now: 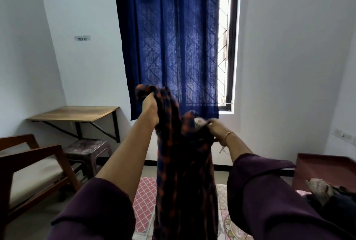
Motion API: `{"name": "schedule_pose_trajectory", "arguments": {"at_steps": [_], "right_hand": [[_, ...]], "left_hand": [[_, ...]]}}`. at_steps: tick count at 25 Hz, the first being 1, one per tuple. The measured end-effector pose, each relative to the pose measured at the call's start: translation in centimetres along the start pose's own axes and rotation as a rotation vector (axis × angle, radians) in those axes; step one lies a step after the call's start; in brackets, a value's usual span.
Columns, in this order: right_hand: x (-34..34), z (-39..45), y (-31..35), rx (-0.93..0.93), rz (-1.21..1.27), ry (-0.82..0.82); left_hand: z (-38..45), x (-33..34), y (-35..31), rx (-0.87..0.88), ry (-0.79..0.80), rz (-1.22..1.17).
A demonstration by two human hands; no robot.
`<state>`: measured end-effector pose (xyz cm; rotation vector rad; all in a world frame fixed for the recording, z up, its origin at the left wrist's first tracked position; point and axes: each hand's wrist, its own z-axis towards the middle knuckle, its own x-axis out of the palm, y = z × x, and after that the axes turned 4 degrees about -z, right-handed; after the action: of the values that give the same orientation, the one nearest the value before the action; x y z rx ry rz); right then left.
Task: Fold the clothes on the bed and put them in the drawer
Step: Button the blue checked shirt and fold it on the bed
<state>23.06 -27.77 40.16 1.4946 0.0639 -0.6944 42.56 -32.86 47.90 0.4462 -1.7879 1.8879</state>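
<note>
Shirt [185,162], dark checked, is held up before the curtain [169,43]: its top is gripped by the left hand [150,108], its lower edge seemingly pinched by the blurred right hand [216,128]

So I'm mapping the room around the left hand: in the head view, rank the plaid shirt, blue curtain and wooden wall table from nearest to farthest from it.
1. Plaid shirt: gripped in the left hand, hanging below it.
2. Blue curtain: behind the hand, over the window.
3. Wooden wall table: off to the left, against the wall.
</note>
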Motion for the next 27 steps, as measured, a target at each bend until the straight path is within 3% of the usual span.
{"name": "schedule_pose_trajectory", "arguments": {"at_steps": [2, 4, 6, 8, 10, 12, 14, 18, 20, 22, 24, 27], "right_hand": [[-1.3, 1.2, 1.2, -0.048, 0.140, -0.263], [-2.2, 1.4, 3.4, -0.175, 0.110, -0.378], [-2.4, 1.1, 6.1, -0.334, 0.050, -0.388], [-2.1, 0.6, 8.2, -0.475, 0.029, -0.349], [-1.9, 0.4, 9.4, -0.565, 0.027, -0.316], [-1.8, 0.1, 9.7, -0.604, 0.006, -0.282], [-2.0, -0.2, 9.5, -0.597, 0.003, -0.279], [-4.1, -0.8, 8.4, -0.463, -0.008, -0.395], [-5.2, -0.9, 7.7, -0.391, -0.055, -0.428], [-6.0, -1.0, 6.6, -0.301, -0.157, -0.460], [-6.9, -1.4, 5.2, -0.200, -0.279, -0.423], [-7.6, -2.4, 3.1, -0.124, -0.372, -0.197]], "left_hand": [[0.8, -2.3, 0.5, 0.072, -0.179, 0.258], [0.5, -5.0, 1.6, 0.089, -0.355, 0.754], [-0.2, -5.7, 3.1, 0.113, -0.432, 1.065], [-0.3, -4.8, 4.1, 0.265, -0.432, 1.138], [0.5, -3.5, 4.8, 0.397, -0.122, 1.056], [0.1, -1.7, 5.1, 0.234, 0.330, 0.798], [-0.9, -0.6, 5.0, 0.049, 0.612, 0.733], [-0.8, -0.7, 6.2, -0.114, 0.791, 0.580], [-0.9, -0.7, 7.4, -0.112, 0.832, 0.647], [-0.9, 0.3, 8.3, 0.053, 0.666, 0.717], [-0.3, 1.3, 8.4, 0.278, 0.373, 0.789], [0.6, 1.7, 7.1, 0.441, 0.106, 0.904]]}}
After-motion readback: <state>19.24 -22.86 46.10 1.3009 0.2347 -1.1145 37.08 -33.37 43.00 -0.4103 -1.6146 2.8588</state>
